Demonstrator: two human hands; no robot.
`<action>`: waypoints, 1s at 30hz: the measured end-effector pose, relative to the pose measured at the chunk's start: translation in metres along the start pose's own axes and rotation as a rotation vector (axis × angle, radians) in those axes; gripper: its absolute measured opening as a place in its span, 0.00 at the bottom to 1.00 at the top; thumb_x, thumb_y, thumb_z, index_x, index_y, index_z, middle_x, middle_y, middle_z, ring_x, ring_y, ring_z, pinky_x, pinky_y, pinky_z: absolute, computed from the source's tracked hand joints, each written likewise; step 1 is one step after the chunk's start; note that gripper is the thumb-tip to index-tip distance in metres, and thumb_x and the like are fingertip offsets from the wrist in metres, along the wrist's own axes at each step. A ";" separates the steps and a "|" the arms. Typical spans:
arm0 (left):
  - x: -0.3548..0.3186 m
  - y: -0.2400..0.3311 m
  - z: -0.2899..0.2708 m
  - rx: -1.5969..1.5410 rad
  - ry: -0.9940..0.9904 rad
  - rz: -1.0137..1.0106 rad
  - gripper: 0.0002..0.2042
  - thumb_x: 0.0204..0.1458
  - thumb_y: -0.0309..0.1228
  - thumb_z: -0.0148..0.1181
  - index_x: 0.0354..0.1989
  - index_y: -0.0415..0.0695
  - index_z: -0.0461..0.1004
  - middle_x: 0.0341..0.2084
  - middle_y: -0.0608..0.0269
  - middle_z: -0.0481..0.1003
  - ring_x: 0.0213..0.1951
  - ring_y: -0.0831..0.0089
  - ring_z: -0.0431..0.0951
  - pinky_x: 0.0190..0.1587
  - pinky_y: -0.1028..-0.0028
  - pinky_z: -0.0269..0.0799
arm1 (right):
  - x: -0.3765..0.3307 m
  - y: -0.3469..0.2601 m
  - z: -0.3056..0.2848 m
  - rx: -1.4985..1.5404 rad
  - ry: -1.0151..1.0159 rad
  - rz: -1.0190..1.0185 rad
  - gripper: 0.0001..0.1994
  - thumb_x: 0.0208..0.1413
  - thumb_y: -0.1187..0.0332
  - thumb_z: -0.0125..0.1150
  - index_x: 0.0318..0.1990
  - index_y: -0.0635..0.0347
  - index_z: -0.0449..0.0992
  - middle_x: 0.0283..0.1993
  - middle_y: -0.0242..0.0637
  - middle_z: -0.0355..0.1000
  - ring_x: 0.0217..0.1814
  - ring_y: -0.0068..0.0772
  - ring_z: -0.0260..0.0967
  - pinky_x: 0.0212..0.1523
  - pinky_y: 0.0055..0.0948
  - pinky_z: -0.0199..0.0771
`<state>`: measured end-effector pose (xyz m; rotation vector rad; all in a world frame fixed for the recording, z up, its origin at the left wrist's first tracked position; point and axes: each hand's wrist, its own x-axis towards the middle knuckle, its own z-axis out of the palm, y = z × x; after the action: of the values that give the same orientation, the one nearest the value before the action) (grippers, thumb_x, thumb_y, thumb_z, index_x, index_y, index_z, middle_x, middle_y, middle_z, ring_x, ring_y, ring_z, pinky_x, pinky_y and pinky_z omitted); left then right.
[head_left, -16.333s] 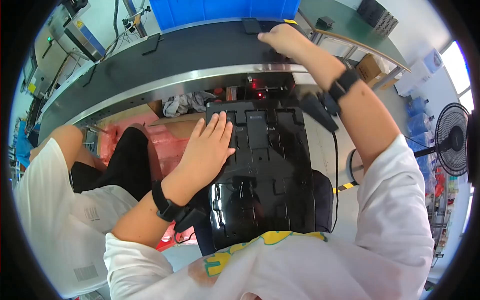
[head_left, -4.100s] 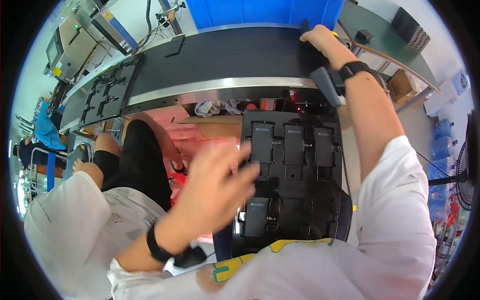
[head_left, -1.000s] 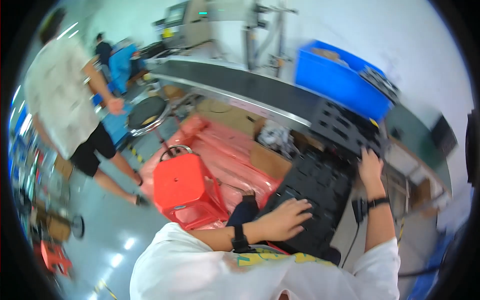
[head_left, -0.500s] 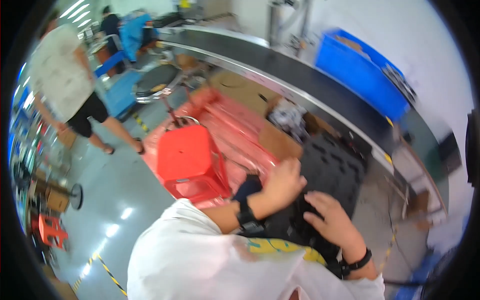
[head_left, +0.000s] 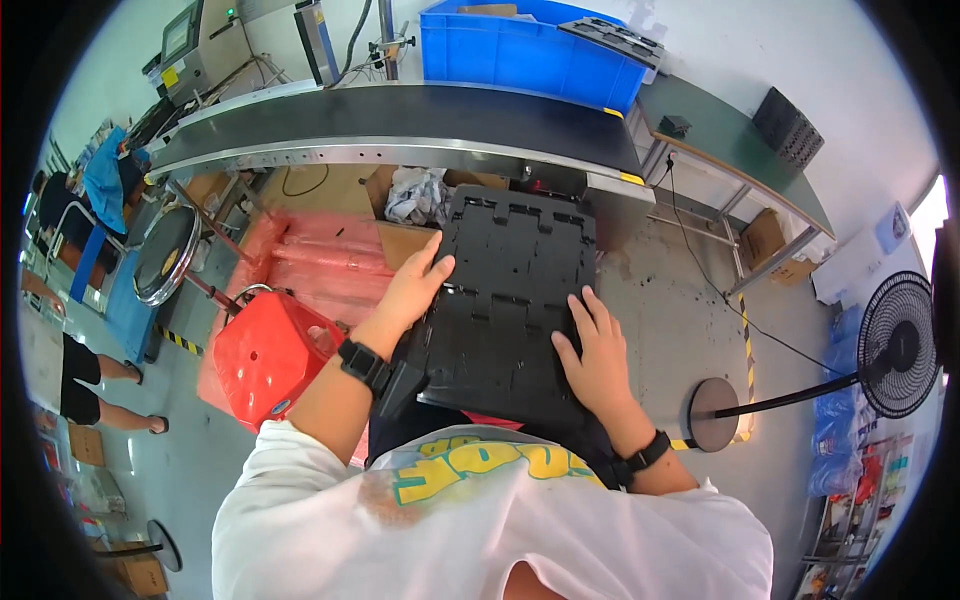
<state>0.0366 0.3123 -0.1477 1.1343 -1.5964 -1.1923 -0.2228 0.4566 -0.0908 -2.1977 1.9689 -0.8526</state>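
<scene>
A moulded tray [head_left: 510, 300] lies across the person's lap, the left hand [head_left: 415, 285] flat on its left edge and the right hand [head_left: 595, 355] on its right side. Beyond it runs a conveyor belt [head_left: 400, 125] — behind that, a crate [head_left: 525, 55]. A stool [head_left: 270, 355] stands left; a pedestal fan [head_left: 895, 335] stands right.

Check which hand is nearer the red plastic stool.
Left. The left hand rests on the black tray's left edge, just up and right of the red plastic stool. The right hand lies flat on the tray's right side, farther away.
</scene>
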 end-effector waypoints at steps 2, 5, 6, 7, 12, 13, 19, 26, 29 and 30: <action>0.004 0.030 0.004 -0.119 -0.054 -0.028 0.28 0.59 0.36 0.52 0.65 0.41 0.53 0.55 0.58 0.67 0.53 0.75 0.65 0.55 0.76 0.61 | 0.007 0.005 0.010 -0.036 0.047 -0.009 0.26 0.50 0.62 0.60 0.56 0.64 0.66 0.62 0.49 0.57 0.58 0.54 0.58 0.55 0.45 0.60; 0.011 0.045 0.004 0.095 -0.108 -0.092 0.28 0.60 0.38 0.51 0.65 0.40 0.52 0.55 0.56 0.66 0.53 0.74 0.66 0.55 0.77 0.60 | 0.004 0.005 0.010 -0.060 0.117 -0.015 0.25 0.50 0.62 0.60 0.54 0.64 0.68 0.60 0.48 0.59 0.54 0.52 0.60 0.52 0.44 0.62; 0.014 0.029 0.001 0.097 -0.104 -0.039 0.28 0.60 0.39 0.50 0.66 0.41 0.52 0.56 0.52 0.66 0.56 0.71 0.65 0.57 0.76 0.59 | 0.005 0.000 0.010 -0.065 0.104 -0.005 0.24 0.49 0.62 0.60 0.53 0.63 0.69 0.58 0.48 0.61 0.53 0.51 0.61 0.52 0.45 0.62; 0.012 0.030 0.002 0.183 -0.094 -0.013 0.28 0.60 0.39 0.49 0.66 0.41 0.52 0.57 0.52 0.65 0.57 0.69 0.64 0.58 0.75 0.57 | 0.006 0.000 0.010 -0.060 0.108 0.013 0.20 0.50 0.64 0.59 0.51 0.62 0.71 0.56 0.48 0.62 0.51 0.50 0.62 0.49 0.44 0.64; 0.009 0.023 0.005 0.199 -0.127 0.031 0.29 0.61 0.41 0.45 0.67 0.44 0.47 0.60 0.43 0.59 0.62 0.58 0.59 0.62 0.71 0.53 | 0.015 0.010 0.010 0.044 0.100 0.082 0.16 0.52 0.70 0.56 0.50 0.61 0.71 0.54 0.48 0.61 0.51 0.50 0.62 0.48 0.40 0.65; 0.013 0.023 0.002 0.258 -0.173 -0.026 0.29 0.62 0.41 0.42 0.68 0.43 0.43 0.62 0.43 0.56 0.64 0.57 0.57 0.63 0.70 0.50 | 0.018 0.012 0.011 0.073 0.122 0.093 0.20 0.52 0.71 0.56 0.54 0.63 0.67 0.57 0.51 0.59 0.54 0.53 0.61 0.51 0.42 0.65; 0.019 0.027 0.007 0.259 -0.115 0.019 0.27 0.64 0.39 0.37 0.68 0.42 0.42 0.63 0.43 0.54 0.65 0.54 0.55 0.64 0.68 0.49 | 0.024 0.011 0.027 0.152 0.050 0.214 0.34 0.55 0.72 0.53 0.64 0.74 0.42 0.63 0.65 0.46 0.62 0.64 0.53 0.59 0.44 0.60; 0.015 0.030 0.010 0.303 -0.050 -0.001 0.26 0.63 0.36 0.39 0.67 0.39 0.43 0.62 0.42 0.55 0.64 0.52 0.55 0.64 0.66 0.50 | 0.034 -0.001 0.008 0.180 -0.256 0.379 0.38 0.56 0.69 0.51 0.65 0.75 0.34 0.63 0.70 0.44 0.61 0.69 0.53 0.54 0.45 0.67; 0.012 0.049 0.013 0.224 -0.037 -0.072 0.27 0.62 0.36 0.42 0.66 0.38 0.45 0.60 0.39 0.58 0.63 0.49 0.57 0.63 0.65 0.52 | 0.038 -0.005 0.002 0.155 -0.372 0.430 0.39 0.57 0.67 0.50 0.65 0.74 0.31 0.63 0.70 0.44 0.61 0.69 0.53 0.52 0.46 0.69; 0.012 0.048 0.012 0.218 -0.032 -0.082 0.27 0.62 0.36 0.42 0.66 0.38 0.45 0.60 0.39 0.58 0.63 0.49 0.57 0.63 0.65 0.52 | 0.037 -0.004 0.003 0.150 -0.384 0.427 0.39 0.57 0.67 0.50 0.65 0.74 0.31 0.63 0.70 0.44 0.61 0.69 0.53 0.52 0.46 0.69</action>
<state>0.0136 0.3107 -0.1027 1.3360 -1.7508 -1.1133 -0.2168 0.4217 -0.0792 -1.6175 1.9869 -0.4586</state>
